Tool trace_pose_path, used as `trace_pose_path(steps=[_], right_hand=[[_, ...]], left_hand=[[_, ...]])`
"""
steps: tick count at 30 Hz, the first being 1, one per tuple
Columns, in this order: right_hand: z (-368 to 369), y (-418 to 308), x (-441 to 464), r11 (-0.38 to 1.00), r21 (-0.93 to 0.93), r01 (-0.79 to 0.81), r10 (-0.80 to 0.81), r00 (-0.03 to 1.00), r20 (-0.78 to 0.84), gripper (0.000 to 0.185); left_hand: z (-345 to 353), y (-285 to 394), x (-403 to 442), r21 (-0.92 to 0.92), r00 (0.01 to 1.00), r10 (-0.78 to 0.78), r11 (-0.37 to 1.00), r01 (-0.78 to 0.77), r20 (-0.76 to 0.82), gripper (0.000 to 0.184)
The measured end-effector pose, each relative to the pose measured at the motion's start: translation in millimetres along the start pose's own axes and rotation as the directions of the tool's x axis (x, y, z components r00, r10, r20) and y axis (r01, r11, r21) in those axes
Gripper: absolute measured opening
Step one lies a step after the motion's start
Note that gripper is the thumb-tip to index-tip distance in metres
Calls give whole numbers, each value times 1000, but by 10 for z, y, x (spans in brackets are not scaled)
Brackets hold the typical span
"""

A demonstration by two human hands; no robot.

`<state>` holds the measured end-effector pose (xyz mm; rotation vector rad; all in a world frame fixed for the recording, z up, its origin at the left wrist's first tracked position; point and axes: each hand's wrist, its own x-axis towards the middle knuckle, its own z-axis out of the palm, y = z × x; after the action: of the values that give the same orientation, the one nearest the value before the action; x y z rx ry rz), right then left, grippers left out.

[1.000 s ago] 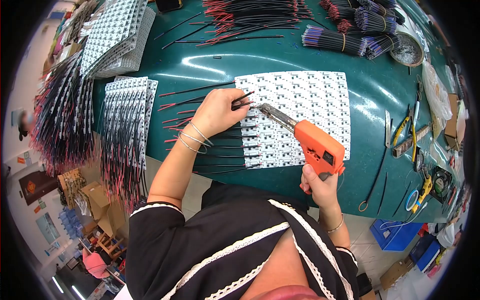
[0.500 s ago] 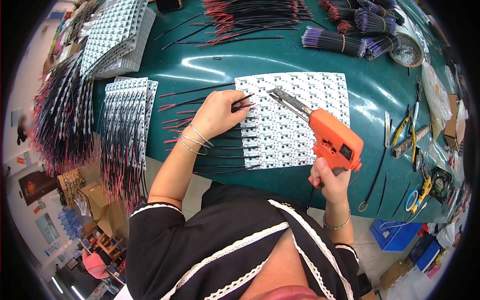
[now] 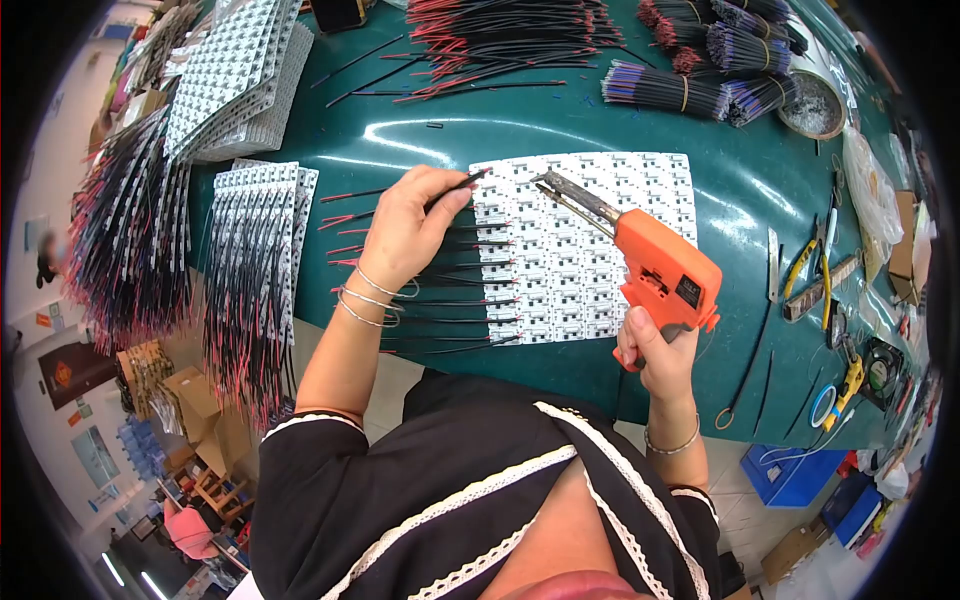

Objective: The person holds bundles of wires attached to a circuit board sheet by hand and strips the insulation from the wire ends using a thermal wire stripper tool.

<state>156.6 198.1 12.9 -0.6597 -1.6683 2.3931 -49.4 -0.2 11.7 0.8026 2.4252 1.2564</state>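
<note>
Head view: left hand [image 3: 408,222] pinching black wire [image 3: 478,177] at upper left edge of white board [image 3: 590,285], lying on green table [image 3: 732,265]; right hand [image 3: 662,355] wrapped round orange soldering gun [image 3: 662,258], tip [image 3: 555,184] apart from wire; step, seemingly wire placement; next move likely calls for steady alignment.

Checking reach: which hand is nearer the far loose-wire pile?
Left. Left hand: short of the wire pile, by the white board. Right hand: farther back, holding the orange tool.
</note>
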Motion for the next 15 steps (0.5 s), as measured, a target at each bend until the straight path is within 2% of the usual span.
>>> trace_pose_path(steps=[1,2,8,11,14,15], right_hand=[[-8,5,4,1000,8,-1,1,1000,3,35],[-10,7,7,1000,18,-1,1,1000,7,35],[-2,-12,-5,1000,21,-14,14,1000,1,32],[12,-3,-6,1000,12,-5,5,1000,-23,31],[16,-19,-11,999,-13,-29,29,999,-15,30],[19,-14,-14,1000,-19,-24,24,1000,-12,30]], left_hand=[[-21,44,16,3,1000,-22,1000,23,-19,17],[-22,45,40,-8,998,32,999,-32,-57,19],[-36,11,144,65,994,98,993,-101,54,20],[9,-18,150,-159,980,-177,969,189,88,18],[17,46,168,-47,975,-208,976,213,80,16],[30,25,170,-28,982,-174,984,176,73,15]])
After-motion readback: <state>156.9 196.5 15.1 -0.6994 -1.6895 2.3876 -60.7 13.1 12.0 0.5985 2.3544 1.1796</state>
